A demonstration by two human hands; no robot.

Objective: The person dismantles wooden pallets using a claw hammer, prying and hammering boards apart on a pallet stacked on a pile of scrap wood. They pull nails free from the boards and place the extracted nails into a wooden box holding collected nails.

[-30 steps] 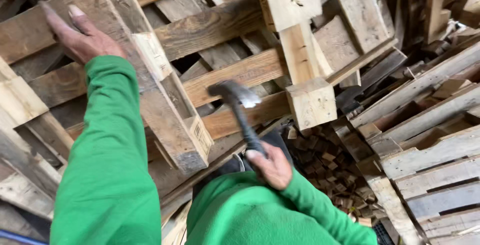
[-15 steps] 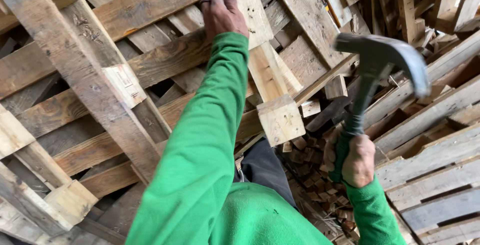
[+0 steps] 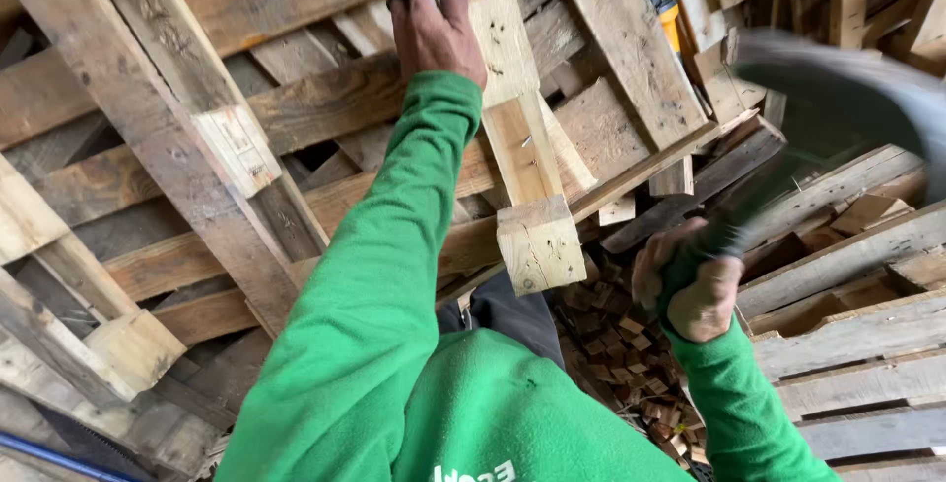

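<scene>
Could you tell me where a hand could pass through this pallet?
Dark gaps open between the slats left of the left hand and above the loose block. It is crowded around the right hand with its hammer and the scrap blocks below.

I see my bright green sleeve [image 3: 374,275] and a green top with small white letters low down. The pallet boards [image 3: 296,117] are pale brown and grey, with dark knots and nail spots. The wood block [image 3: 539,243] is light tan. The hammer [image 3: 838,98] looks dark grey and blurry. A yellow thing [image 3: 662,11] peeks out behind.
</scene>
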